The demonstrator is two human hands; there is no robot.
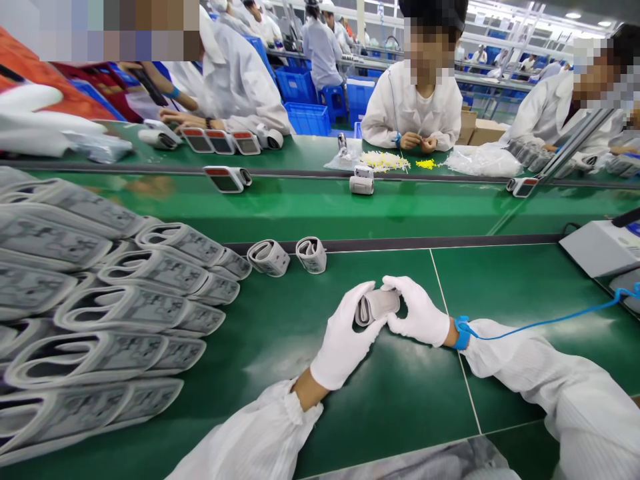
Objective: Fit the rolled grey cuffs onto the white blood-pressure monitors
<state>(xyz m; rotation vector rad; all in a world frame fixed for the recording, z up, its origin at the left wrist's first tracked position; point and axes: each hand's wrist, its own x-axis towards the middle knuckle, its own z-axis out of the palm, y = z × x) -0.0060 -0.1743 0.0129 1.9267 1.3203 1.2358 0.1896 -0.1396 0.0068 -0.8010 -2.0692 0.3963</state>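
Between our two hands we have a rolled grey cuff over the green worktop. Our gloved left hand grips its left end between thumb and fingers; our gloved right hand is closed on the right end, a blue wrist strap behind it. Farther off, near the green conveyor, stand two more rolled cuffs. To our left we have piled folded cuffs; across the conveyor sits a white-coated co-worker.
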